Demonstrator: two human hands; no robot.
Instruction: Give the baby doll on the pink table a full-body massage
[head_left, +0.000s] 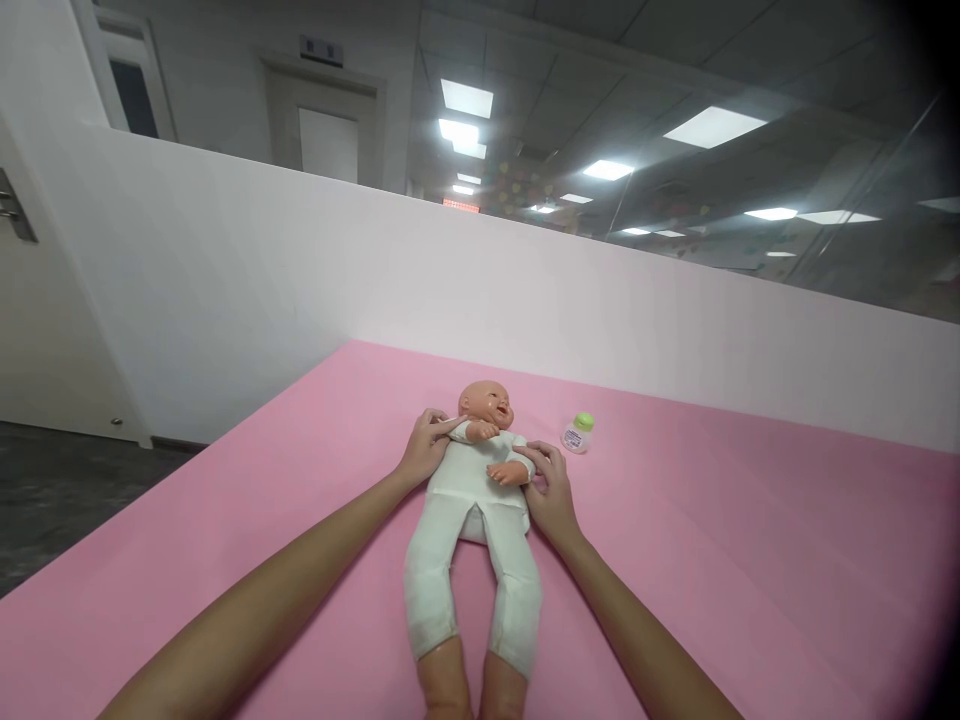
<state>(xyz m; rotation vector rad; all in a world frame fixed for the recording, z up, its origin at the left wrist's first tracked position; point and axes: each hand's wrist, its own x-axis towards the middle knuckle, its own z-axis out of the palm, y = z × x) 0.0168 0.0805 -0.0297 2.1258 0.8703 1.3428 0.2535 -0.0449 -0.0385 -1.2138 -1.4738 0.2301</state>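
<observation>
A baby doll (pixel 472 475) with a bald plastic head and a white cloth body lies on its back on the pink tabletop (pixel 322 570), feet towards me. Its head is turned to the right, and both forearms rest bent over the chest. My left hand (pixel 429 447) grips the doll at its shoulder and upper arm on the left side, thumb and fingers closed there. On the right side, my right hand (pixel 551 492) holds the other upper arm near the elbow, with its fingertips on the sleeve. Part of each hand's grip is hidden behind the doll.
A small clear bottle (pixel 577 437) with a green cap and a printed label stands right of the doll's head. Behind the tabletop runs a low white wall (pixel 465 280) with glass above part of it. A door (pixel 45 300) is at the far left.
</observation>
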